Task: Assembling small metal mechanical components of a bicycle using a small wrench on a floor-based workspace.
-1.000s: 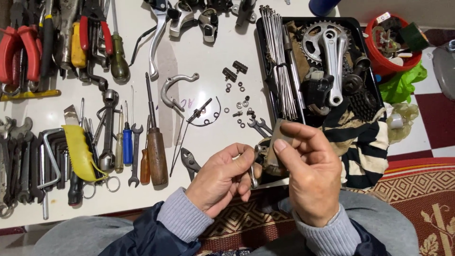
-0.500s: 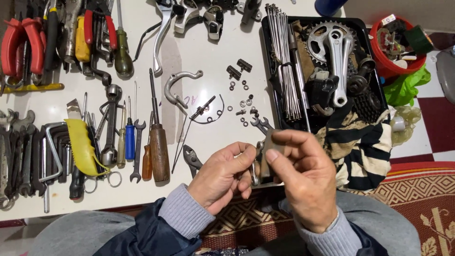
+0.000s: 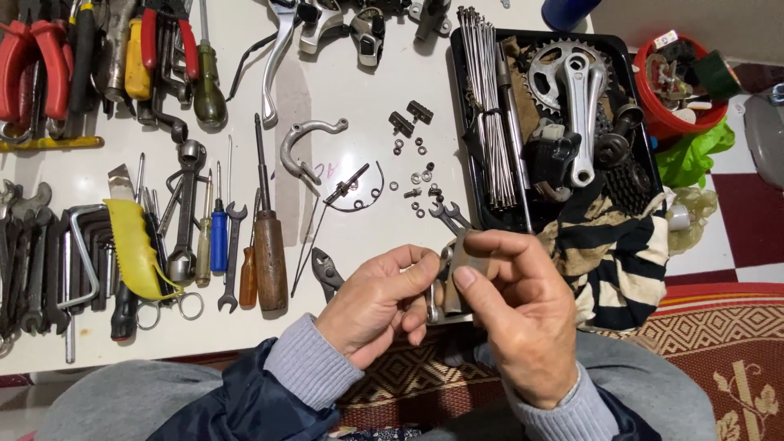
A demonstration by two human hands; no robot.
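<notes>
Left to right: wood-handled screwdriver (image 3: 269,245) and slip-joint pliers (image 3: 327,273) lie untouched on the white counter (image 3: 359,90). Left hand (image 3: 380,306) has slid in under the small metal brake part (image 3: 457,273), fingers now curled closed on its lower end. Right hand (image 3: 523,314) has dropped slightly and pinches the part's top between thumb and forefinger. Part sits just off the counter's near edge, over the lap. Both grips tighter than a second ago, so it looks like fitting or turning work in progress. Black parts tray (image 3: 633,82) unchanged.
</notes>
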